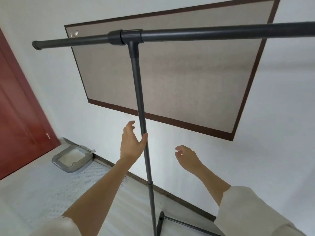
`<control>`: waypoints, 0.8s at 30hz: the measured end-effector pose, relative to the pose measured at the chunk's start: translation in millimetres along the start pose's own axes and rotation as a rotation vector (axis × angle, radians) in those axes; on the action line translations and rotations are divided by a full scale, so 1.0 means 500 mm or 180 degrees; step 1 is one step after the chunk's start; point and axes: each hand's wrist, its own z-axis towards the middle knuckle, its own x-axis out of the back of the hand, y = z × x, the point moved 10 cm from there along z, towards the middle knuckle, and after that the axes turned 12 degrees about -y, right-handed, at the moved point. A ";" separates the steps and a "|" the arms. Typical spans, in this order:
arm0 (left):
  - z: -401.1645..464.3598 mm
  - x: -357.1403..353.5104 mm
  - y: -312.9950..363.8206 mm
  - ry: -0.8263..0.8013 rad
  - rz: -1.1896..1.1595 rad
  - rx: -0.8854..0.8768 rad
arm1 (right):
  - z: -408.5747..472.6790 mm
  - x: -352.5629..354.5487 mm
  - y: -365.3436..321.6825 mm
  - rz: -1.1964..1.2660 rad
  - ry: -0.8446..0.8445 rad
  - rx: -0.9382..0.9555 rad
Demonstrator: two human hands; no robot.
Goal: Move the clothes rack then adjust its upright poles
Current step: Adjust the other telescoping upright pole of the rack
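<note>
Grey upright pole (141,103) only brushes the splayed left hand (132,143); right hand (186,158), at 3 o'clock, is empty. Unheld, the clothes rack (170,35) could tip.

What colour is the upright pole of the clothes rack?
Dark grey, almost black; the upright pole shows best in the head view.

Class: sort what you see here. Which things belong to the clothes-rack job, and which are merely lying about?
Part of the job: upright pole, top rail, T-joint, base bar, left hand, right hand.

Lying about: grey tray, wall board, red door.
</note>
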 end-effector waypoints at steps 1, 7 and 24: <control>0.027 -0.002 -0.018 -0.0303 -0.0188 -0.0037 | 0.019 -0.030 -0.014 0.0102 0.0001 -0.0027; 0.103 -0.031 -0.030 -0.1369 -0.0426 -0.0675 | 0.107 -0.183 -0.069 0.0319 -0.0207 -0.0228; 0.239 -0.091 -0.012 -0.1887 -0.0334 -0.0938 | 0.240 -0.127 -0.117 0.0231 0.0382 -0.0069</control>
